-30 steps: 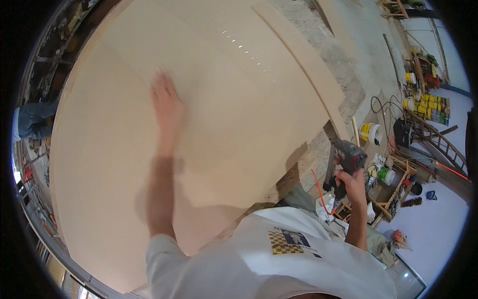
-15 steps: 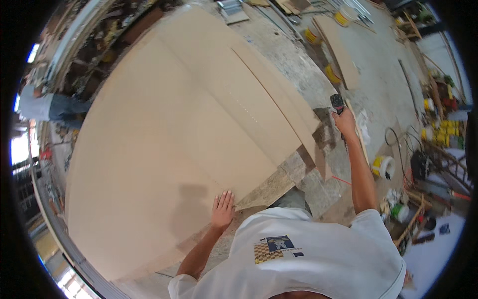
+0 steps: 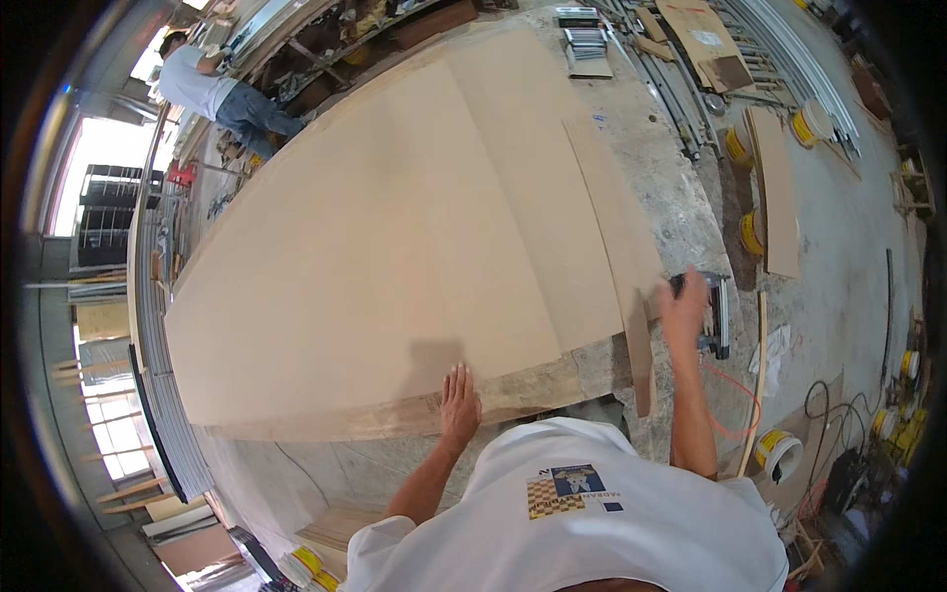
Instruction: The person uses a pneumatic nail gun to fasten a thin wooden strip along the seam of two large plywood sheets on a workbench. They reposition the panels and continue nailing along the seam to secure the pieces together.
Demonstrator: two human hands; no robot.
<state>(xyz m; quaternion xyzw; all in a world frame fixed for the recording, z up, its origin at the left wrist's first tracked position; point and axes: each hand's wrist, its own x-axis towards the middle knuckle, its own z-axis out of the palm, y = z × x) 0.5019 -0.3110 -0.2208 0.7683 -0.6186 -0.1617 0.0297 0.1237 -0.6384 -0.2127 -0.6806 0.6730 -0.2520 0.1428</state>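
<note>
A large tan board (image 3: 395, 247) covers most of the worktable in front of me. My left hand (image 3: 460, 403) lies flat on its near edge, fingers stretched out and holding nothing. A narrow strip of the same board (image 3: 604, 212) lies along the right side, and a short brown piece (image 3: 639, 367) sticks out past the near right corner. My right hand (image 3: 683, 314), blurred by motion, is over the table's right edge with its fingers apart. Right beside it rests a black and silver nail gun (image 3: 720, 321), partly covered by the hand. An orange hose (image 3: 735, 431) runs below it.
Another person (image 3: 222, 94) bends over a rack at the far left. Metal tubes (image 3: 779, 49) lie at the far right. A board (image 3: 774, 192) leans by yellow-labelled buckets (image 3: 738, 145). Nearer are a white bucket (image 3: 779, 454), a wooden stick (image 3: 758, 385) and dark cables (image 3: 838, 405).
My view has swung left. My right hand, earlier gripping the black tool, has loosened its fingers, and the nail gun now lies at the table's edge. My left hand stays on the board.
</note>
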